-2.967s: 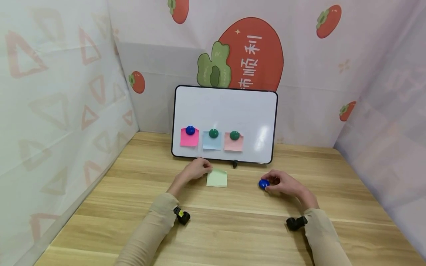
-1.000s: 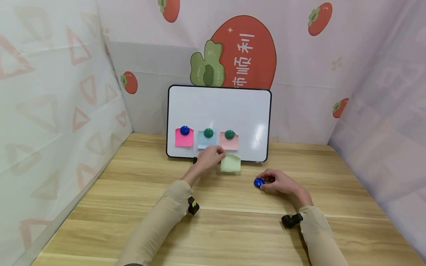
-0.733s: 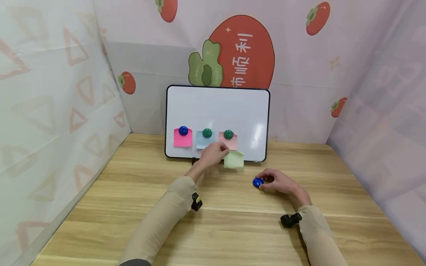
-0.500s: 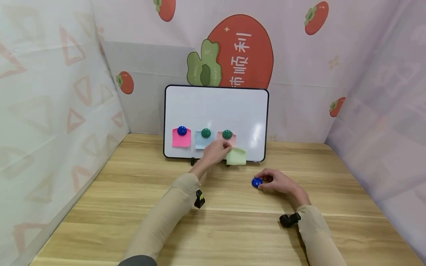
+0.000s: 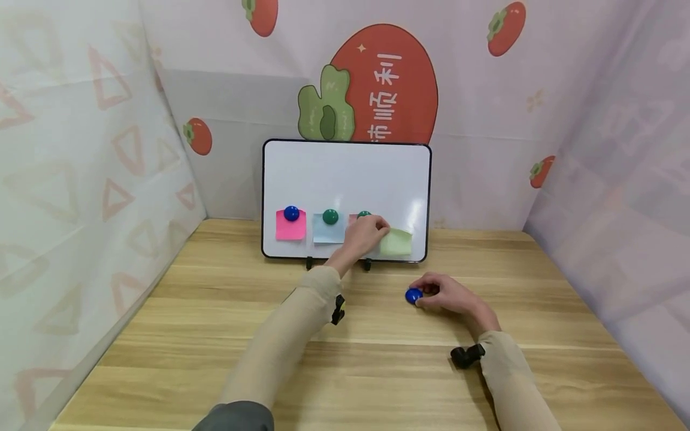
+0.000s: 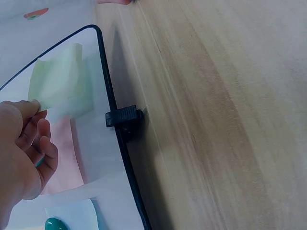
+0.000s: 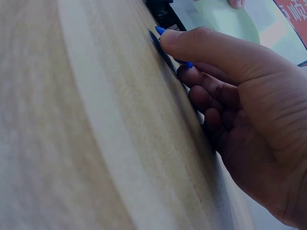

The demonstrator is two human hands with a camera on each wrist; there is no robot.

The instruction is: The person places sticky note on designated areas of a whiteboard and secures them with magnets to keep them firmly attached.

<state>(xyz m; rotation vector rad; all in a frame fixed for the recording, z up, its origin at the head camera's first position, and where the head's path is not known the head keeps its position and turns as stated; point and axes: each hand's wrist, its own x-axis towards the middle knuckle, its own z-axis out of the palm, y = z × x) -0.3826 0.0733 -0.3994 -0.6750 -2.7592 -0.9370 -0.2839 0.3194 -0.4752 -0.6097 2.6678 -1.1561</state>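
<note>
The left hand [image 5: 363, 234] pinches the green sticky note [image 5: 396, 242] by its near edge between thumb and fingertips, holding it against the lower right area of the whiteboard [image 5: 345, 179]. The note lies just beyond the fingertips, on the far side from the pink note [image 6: 64, 158], which the hand partly covers in the head view. The right hand [image 5: 447, 296] rests on the tabletop [image 5: 377, 359], fingers curled round the blue magnet [image 5: 413, 295], thumb on top; it is well apart from the board.

To do this step well:
- Press the note flat against the board surface before releasing any finger. In the left wrist view its free corner appears to stand slightly off the board.
- Align its top edge with the row of notes beside the hand, leaving a gap so it does not overlap the pink note.
- Keep the pinch at the edge nearest the hand, so the upper middle of the note remains bare for a magnet.
- Hold the board steady; it stands on small black clip feet [image 6: 123, 116] and may tip.
</note>
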